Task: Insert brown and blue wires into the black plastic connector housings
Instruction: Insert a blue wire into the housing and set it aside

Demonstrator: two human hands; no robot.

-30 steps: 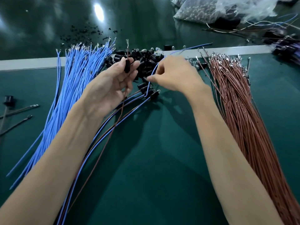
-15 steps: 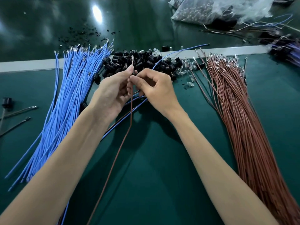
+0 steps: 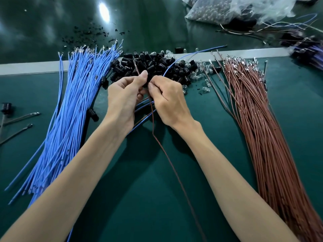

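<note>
Left grip (image 3: 128, 96) pinches housing (image 3: 148, 80), right grip (image 3: 168, 99) pinches blue wire (image 3: 174, 63); skewed entry could bend terminal or dislodge brown wire (image 3: 153, 123).

A single wide-angle camera, worn on the person's head, looks forward and steeply down at the green bench (image 3: 157, 198) from close range. Both forearms enter from the bottom corners, and the left hand (image 3: 122, 96) and right hand (image 3: 171, 103) meet just above centre. Blue wires (image 3: 70, 119) and brown wires (image 3: 262, 137) flank the frame, and a pale strip (image 3: 31, 67) crosses its bowed upper part.
</note>
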